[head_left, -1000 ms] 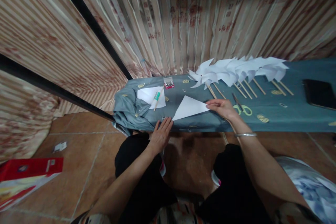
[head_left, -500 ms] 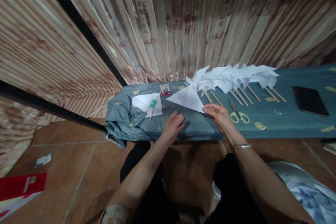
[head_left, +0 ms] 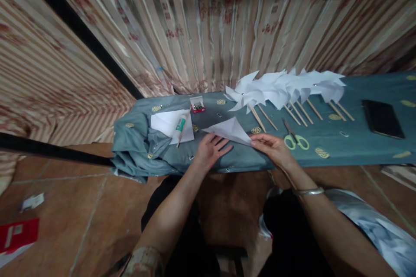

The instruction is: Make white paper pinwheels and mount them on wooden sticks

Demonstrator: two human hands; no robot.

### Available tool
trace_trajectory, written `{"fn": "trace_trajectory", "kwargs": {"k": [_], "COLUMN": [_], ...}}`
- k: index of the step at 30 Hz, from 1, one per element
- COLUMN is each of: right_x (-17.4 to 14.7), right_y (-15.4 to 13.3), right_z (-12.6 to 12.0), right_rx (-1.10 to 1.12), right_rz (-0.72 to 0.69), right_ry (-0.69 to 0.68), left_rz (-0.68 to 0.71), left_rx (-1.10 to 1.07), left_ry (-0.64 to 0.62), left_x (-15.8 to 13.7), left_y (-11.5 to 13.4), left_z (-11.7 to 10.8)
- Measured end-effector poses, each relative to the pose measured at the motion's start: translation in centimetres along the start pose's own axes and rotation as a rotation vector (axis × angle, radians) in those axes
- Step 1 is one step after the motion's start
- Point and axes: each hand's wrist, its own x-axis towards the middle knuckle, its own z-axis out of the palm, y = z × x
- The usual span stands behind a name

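Note:
A white sheet of paper folded into a triangle is held just above the cloth-covered surface. My right hand pinches its right corner between thumb and fingers. My left hand is at the paper's left side, palm up with fingers spread, close under its lower edge; whether it touches the paper I cannot tell. Green-handled scissors lie just right of my right hand. Behind it are several white paper pinwheels on wooden sticks, overlapping in a row.
Left of my hands, a glue stick and a thin wooden stick rest on white paper. A small red box of metal pins sits behind. A black tablet or phone lies at right. A curtain hangs behind.
The folded paper has tilted flatter and lower. My left hand has opened out, turned palm up and come to the paper's edge. My right hand keeps its pinch. The view has shifted slightly.

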Motion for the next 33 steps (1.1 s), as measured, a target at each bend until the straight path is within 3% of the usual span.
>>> {"fn": "trace_trajectory", "kwargs": {"k": [6,13,18,28,33], "right_x": [0.1,1.3,1.9,2.2,1.9], "right_y": [-0.1,2.0,2.5,1.1,0.2], "right_z": [0.1,-0.6,-1.4,-2.1,-2.2], "right_rx": [-0.021,-0.119,-0.102,-0.101,-0.135], "right_rz": [0.017,-0.112,-0.106,-0.112,-0.122], "right_ry": [-0.009,0.215,0.32,0.319,0.245], "left_rz": [-0.015,-0.026,-0.035,-0.063,-0.002], "left_rx": [0.007,0.046,0.127,0.032,0.214], "left_ry": [0.027,-0.007,-0.088,-0.198,-0.078], "left_x": [0.3,0.5,0.1,-1.0,-0.3], "left_y": [-0.4,-1.0,-1.7,-1.0,-0.6], "left_z": [0.7,0.7,0.8,0.3,0.0]}}
